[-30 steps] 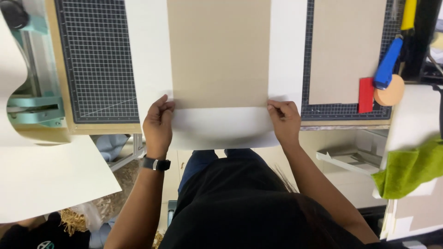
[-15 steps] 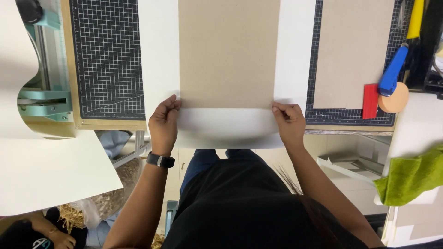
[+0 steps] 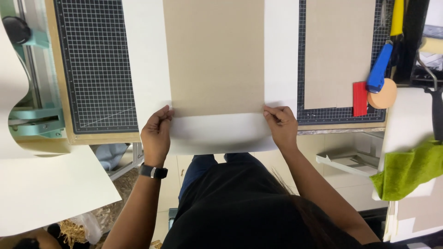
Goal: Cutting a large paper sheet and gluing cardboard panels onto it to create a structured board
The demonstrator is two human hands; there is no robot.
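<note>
Head view: the desk (image 3: 286, 46) is seen from above, its far part cut off by the upper frame edge. A large white sheet (image 3: 147, 69) is laid across it and hangs over the near edge, and a brown board (image 3: 213, 55) is laid on the sheet, its top also cut off. A dark gridded cutting mat (image 3: 97, 64) is seen to the left of the sheet; a second mat on the right is mostly hidden by another brown board (image 3: 339, 50).

The left hand (image 3: 157, 136) is placed at the board's near left corner, fingers curled and closed in a pinch on the edge of the white sheet just below the board. The right hand (image 3: 280, 125) is placed at the near right corner, fingers likewise bent and pinched on the sheet's edge, touching the board's corner. Whether the board itself is gripped cannot be told. A dark wristwatch (image 3: 153, 172) is worn on the left wrist.

A green cloth (image 3: 408, 168) is draped at the right. A blue-handled tool (image 3: 379, 69), a red block (image 3: 360, 98) and an orange disc (image 3: 383, 94) are grouped beside the right mat. A teal trimmer (image 3: 30, 121) is partly hidden at the left by another white sheet.
</note>
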